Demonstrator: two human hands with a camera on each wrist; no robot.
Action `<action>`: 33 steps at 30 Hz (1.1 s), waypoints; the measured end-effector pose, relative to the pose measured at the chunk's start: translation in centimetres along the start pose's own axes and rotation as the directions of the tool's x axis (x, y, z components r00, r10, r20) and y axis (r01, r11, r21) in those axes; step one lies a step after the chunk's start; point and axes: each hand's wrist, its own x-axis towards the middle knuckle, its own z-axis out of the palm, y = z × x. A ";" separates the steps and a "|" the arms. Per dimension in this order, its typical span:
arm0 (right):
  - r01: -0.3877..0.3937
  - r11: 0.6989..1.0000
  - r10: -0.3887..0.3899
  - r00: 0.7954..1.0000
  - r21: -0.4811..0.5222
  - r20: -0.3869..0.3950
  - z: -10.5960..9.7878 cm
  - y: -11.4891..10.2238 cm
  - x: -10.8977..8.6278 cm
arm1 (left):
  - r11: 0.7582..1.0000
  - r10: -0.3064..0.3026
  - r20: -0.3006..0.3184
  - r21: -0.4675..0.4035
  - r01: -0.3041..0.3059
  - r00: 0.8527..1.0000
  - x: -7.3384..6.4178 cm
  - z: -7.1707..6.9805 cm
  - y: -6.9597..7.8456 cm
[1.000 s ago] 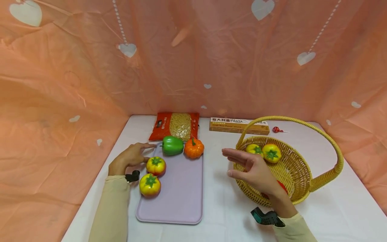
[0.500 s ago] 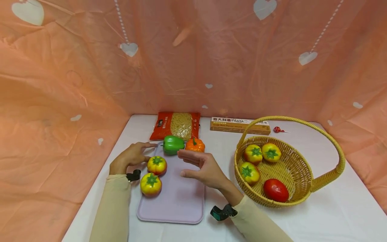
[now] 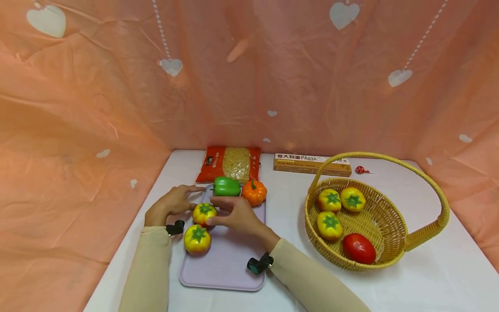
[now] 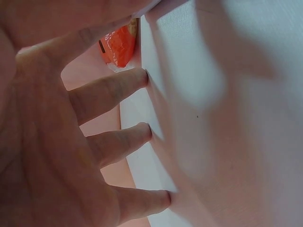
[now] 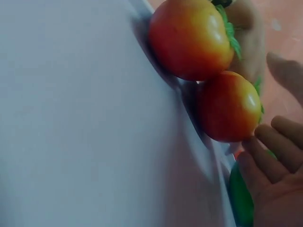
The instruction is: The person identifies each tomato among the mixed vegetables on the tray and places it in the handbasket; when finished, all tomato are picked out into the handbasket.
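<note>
On a lilac tray (image 3: 224,271) sit two yellow-red tomatoes with green leafy tops, a farther one (image 3: 202,211) and a nearer one (image 3: 196,242). My right hand (image 3: 239,216) is at the farther tomato, its thumb overlapping the fruit's right side in the head view. From the right wrist, fingertips (image 5: 258,135) show right at that tomato's skin, with the thumb spread away. My left hand (image 3: 169,206) rests at the tray's upper left edge; in the left wrist view several fingertips (image 4: 142,130) meet the white tabletop. A green bell pepper (image 3: 227,187) and an orange pumpkin (image 3: 254,193) lie at the tray's far end.
Right of the tray stands a wicker basket (image 3: 390,212) with a tall arched handle (image 3: 438,195); it holds several yellow-red tomatoes and a red oval fruit (image 3: 359,248). Behind are a red pasta bag (image 3: 234,164), a pasta box (image 3: 312,167) and a lollipop (image 3: 361,170).
My right hand has moved left from over the basket, across the tray, to the farther tomato. The left hand stays at the tray's edge. The camera view has shifted slightly.
</note>
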 end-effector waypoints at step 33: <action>0.053 0.995 -0.057 0.997 0.086 0.044 -7.8 -4.5 -11.0 | 0.999 0.036 -0.013 0.016 -0.036 0.999 0.1 0.0 0.0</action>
